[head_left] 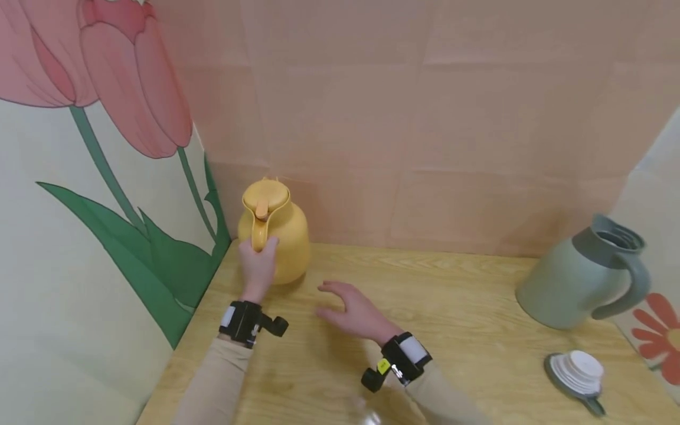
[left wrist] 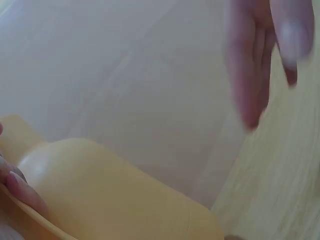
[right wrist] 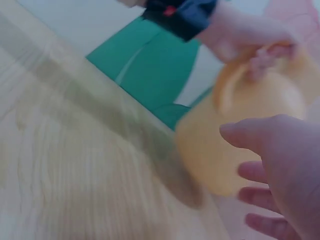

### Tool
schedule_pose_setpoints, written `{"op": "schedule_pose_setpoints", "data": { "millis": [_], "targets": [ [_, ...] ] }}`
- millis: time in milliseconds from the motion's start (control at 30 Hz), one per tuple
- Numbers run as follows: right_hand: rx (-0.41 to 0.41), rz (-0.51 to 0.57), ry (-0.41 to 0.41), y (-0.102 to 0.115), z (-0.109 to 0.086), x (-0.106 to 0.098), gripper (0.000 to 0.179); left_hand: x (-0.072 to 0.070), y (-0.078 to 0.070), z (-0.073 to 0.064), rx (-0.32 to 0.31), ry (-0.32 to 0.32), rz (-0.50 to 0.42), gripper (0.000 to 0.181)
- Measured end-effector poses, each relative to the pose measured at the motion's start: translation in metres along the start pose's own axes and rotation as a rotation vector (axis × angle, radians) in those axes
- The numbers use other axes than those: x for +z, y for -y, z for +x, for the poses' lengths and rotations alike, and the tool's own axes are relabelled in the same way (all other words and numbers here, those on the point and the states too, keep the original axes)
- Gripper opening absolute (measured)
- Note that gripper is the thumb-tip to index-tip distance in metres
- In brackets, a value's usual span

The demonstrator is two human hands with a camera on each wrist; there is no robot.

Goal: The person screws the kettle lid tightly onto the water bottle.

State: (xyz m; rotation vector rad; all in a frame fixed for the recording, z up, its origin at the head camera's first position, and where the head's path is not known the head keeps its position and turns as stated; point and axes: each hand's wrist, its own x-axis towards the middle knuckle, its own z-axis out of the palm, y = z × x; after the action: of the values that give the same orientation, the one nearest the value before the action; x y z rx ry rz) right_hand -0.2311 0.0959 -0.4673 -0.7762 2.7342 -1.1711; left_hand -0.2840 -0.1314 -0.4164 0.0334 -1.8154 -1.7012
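A yellow thermos jug (head_left: 289,242) with its lid on is at the back left corner of the wooden table. My left hand (head_left: 258,265) grips its handle, and in the left wrist view the fingers (left wrist: 25,192) curl round the handle beside the jug's body (left wrist: 115,190). To the right of the jug, apart from it, my right hand (head_left: 353,310) hovers over the table with fingers spread and nothing in them. The right wrist view has the right hand's thumb and fingers (right wrist: 257,200) in front of the jug (right wrist: 215,150).
A grey-green jug (head_left: 574,283) without its lid stands at the right of the table (head_left: 451,307). Nearer me lies a lid (head_left: 576,375) with a white threaded plug facing up. A pink-brown wall (head_left: 398,118) rises behind, and a tulip-printed panel (head_left: 79,236) borders the left.
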Motion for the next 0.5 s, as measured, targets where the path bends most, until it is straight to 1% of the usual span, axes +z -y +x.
{"op": "schedule_pose_setpoints", "data": {
  "millis": [133, 267, 367, 433, 500],
  "targets": [
    [0.022, 0.02, -0.06, -0.012, -0.019, -0.019, 0.043, -0.007, 0.017, 0.005, -0.014, -0.04, 0.02, 0.032],
    [0.058, 0.04, -0.129, -0.021, -0.048, -0.045, 0.039, -0.016, 0.032, 0.008, -0.036, -0.057, 0.046, 0.032],
    [0.09, 0.039, -0.194, -0.023, -0.076, -0.068, 0.037, -0.024, 0.038, 0.008, -0.047, -0.069, 0.063, 0.032],
    [0.11, 0.01, -0.247, -0.023, -0.095, -0.086, 0.035, -0.028, 0.04, 0.008, -0.052, -0.081, 0.07, 0.032],
    [0.105, -0.041, -0.322, -0.025, -0.113, -0.104, 0.032, -0.031, 0.04, 0.009, -0.051, -0.094, 0.076, 0.032]
  ]
}}
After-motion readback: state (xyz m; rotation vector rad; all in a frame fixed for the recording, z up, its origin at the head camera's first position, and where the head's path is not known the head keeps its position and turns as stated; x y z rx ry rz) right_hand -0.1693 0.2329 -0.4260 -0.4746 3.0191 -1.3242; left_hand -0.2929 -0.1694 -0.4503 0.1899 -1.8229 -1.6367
